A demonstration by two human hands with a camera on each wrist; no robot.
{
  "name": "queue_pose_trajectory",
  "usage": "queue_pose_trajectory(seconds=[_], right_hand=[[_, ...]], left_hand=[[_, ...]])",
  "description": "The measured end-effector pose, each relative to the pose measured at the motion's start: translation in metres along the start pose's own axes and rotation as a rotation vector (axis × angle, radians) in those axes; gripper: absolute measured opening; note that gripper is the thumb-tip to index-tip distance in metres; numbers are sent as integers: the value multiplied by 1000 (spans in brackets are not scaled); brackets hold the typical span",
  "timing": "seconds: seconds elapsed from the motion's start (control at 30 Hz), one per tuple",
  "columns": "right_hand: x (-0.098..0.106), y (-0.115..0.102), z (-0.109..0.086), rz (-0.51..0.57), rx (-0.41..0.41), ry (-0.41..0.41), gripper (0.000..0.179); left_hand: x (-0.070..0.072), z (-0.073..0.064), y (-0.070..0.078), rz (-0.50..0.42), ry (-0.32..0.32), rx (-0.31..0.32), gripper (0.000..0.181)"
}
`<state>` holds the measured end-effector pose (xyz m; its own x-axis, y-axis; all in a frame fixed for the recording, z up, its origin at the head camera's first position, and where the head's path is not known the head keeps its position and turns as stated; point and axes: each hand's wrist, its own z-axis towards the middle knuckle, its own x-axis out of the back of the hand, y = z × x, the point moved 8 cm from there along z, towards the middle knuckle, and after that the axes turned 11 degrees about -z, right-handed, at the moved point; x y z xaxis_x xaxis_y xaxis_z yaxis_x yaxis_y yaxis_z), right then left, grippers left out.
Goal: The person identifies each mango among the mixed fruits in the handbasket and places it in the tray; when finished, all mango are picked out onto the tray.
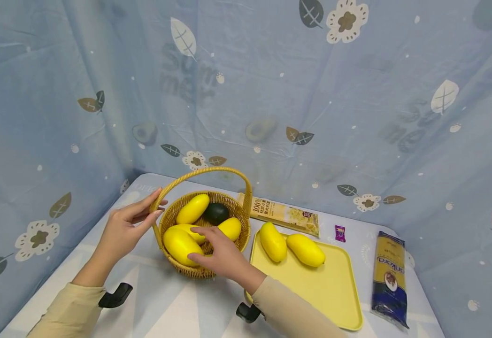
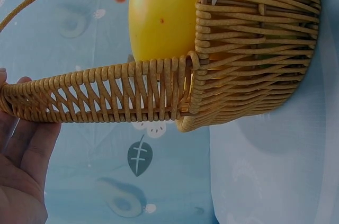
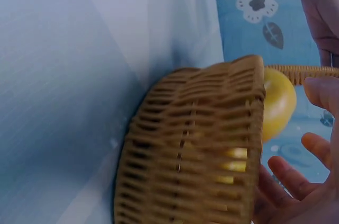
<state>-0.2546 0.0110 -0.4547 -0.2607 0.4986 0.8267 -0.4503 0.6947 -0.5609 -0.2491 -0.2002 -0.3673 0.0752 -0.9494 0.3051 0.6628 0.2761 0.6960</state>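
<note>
At the left, the left hand [image 1: 125, 225] pinches the tall arched handle [image 1: 218, 169] of a round, golden-brown woven basket [image 1: 197, 272], thumb on one side and fingers on the other, probably to keep the basket steady. The basket stands upright on the pale blue-and-white tabletop [image 1: 161, 305], left of the middle. Inside, a smooth yellow oval mango [image 1: 193, 209] lies at the far left, a dark green, rounded avocado [image 1: 216, 214] beside it, and more yellow mangoes [image 1: 181, 246] nearer; the curved wall presumably stops them rolling.

The right hand [image 1: 220, 253] is over the basket's near right part, thumb and fingers spread wide around the nearer fruit; whether it touches any, I cannot tell.

Beyond the basket's right side lies a long, flat yellow carton [image 1: 286, 216]. Nearer is a shallow yellow rectangular tray [image 1: 313, 295], two more yellow mangoes [image 1: 306, 250] at its far end, likely contained by the raised rim. Farther right are a small purple wrapped sweet [image 1: 340, 233] and a yellow-and-blue plastic packet [image 1: 389, 277], lying flat.
</note>
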Motion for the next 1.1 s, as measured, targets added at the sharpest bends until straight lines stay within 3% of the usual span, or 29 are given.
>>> queue_pose_trajectory(seconds=[0.3,0.7,1.1], right_hand=[[-18,-14,10,-87,42,-37,64],[-20,-14,14,-112,41,-32,63],[-12,-11,5,-99,33,0,61]], left_hand=[[-1,0,0,16,-4,-8,66],[-1,1,2,17,1,-11,66],[0,0,1,12,6,-3,66]])
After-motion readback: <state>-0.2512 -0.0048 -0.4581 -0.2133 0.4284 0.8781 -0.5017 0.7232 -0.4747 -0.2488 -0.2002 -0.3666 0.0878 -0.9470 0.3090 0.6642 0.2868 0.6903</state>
